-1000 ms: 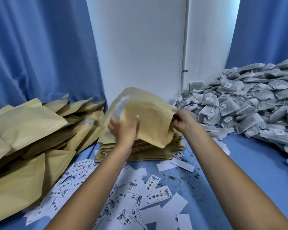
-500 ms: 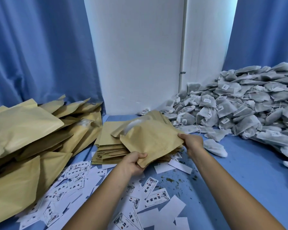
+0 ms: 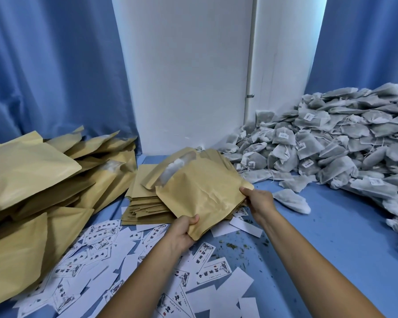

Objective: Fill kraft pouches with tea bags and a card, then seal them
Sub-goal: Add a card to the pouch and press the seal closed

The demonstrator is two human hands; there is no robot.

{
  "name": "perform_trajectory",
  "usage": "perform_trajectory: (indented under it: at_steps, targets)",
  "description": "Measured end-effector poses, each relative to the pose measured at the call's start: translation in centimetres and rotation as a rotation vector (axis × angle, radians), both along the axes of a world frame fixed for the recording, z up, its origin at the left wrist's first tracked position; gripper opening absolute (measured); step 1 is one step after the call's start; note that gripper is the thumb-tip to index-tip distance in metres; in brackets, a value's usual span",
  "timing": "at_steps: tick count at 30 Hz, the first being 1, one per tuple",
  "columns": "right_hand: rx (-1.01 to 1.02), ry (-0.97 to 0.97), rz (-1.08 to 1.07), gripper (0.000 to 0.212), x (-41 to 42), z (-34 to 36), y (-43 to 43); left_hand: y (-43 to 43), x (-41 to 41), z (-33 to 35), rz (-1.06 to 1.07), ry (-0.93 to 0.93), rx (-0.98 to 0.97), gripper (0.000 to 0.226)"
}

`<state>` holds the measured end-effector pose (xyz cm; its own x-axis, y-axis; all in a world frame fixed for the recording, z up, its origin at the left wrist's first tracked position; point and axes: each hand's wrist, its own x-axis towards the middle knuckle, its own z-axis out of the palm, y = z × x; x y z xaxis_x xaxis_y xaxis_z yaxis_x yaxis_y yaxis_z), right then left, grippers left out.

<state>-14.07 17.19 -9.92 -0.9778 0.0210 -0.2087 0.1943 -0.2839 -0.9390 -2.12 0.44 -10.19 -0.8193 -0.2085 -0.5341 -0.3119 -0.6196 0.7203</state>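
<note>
Pouch (image 3: 202, 191): kraft, held tilted above the pouch stack, its clear window strip toward the upper left; creased across the middle.
Left hand (image 3: 182, 232): grasps the pouch's near bottom corner, thumb on top, fingers curled beneath.
Right hand (image 3: 259, 200): pinches the pouch's right corner, fingers curled round the edge.
Stack (image 3: 145, 203): flat empty pouches piled under and just behind the held one, on the blue table (image 3: 331, 249).
Cards (image 3: 213, 270): white printed slips scattered loosely on the table below the hands, some face down, some tucked under the stack's near edge.
Tea bags (image 3: 326, 143): a large grey heap at the right, against the wall and curtain; one bag (image 3: 290, 200) lies apart, just right of the right hand.
Filled pouches (image 3: 32, 180): puffed kraft pouches heaped at the left, overlapping one another.
Crumbs (image 3: 230, 245): dark tea bits strewn on the table near the cards.
Backdrop: white wall (image 3: 184, 76) between blue curtains (image 3: 51, 65).
</note>
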Motion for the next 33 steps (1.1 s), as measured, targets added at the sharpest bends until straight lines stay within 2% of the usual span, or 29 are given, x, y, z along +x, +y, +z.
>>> perform_trajectory:
  at_steps: [4, 9, 13, 18, 22, 27, 31, 33]
  targets:
    - [0.039, 0.0, 0.093, 0.023, 0.8, -0.6, -0.4, -0.2, -0.1, -0.3, -0.002, 0.007, -0.018, 0.016]
    - [0.037, 0.042, 0.037, 0.029, 1.0, -1.0, -0.4, -0.4, 0.3, -0.8, -0.009, 0.0, -0.05, 0.009]
    - [0.041, -0.013, 0.167, 0.017, 1.8, -1.2, -0.9, -0.3, 0.1, -0.7, 0.057, 0.016, -0.052, 0.012]
    - [0.045, -0.013, 0.135, 0.018, 1.9, -1.4, -0.8, 0.0, -0.1, -0.8, 0.082, 0.025, -0.126, 0.015]
    - [-0.038, -0.036, 0.22, 0.021, 2.5, -1.4, -1.4, 0.1, -0.5, -1.0, 0.096, 0.035, -0.142, 0.013]
    - [-0.019, -0.036, 0.176, 0.015, 2.6, -1.3, -1.7, 0.4, -0.8, -1.2, 0.119, 0.064, -0.117, 0.014]
    - [0.062, -0.098, 0.312, 0.018, 3.3, -1.6, -2.1, 0.2, -0.9, -1.4, 0.141, 0.065, -0.127, 0.012]
    - [0.075, -0.091, 0.284, 0.018, 3.5, -1.6, -2.4, 0.2, -1.0, -1.5, 0.148, 0.076, -0.121, 0.012]
